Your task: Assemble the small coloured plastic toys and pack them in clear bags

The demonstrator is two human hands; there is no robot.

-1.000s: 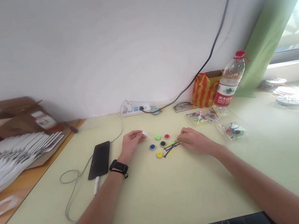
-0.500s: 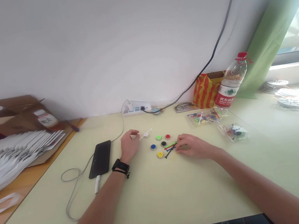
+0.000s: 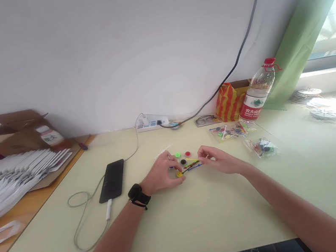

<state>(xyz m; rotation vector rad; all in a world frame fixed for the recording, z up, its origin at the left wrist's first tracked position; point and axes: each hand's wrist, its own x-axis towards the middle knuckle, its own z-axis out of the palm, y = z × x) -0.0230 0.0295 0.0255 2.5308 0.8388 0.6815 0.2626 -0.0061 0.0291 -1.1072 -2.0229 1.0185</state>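
Observation:
My left hand, a black watch on its wrist, pinches a small yellow disc on the pale green table. My right hand pinches the end of a thin yellow stick lifted just above a bundle of coloured sticks. Green, red and black discs lie between the hands. A white stick lies behind the left hand.
A black phone on a grey cable lies left of the hands. Behind are a power strip, glasses, two clear bags of parts, a water bottle and a striped bag. White bags and a cardboard box sit at far left.
My left hand let go of the white stick and moved right onto the yellow disc. My right hand lifted a yellow stick from the bundle.

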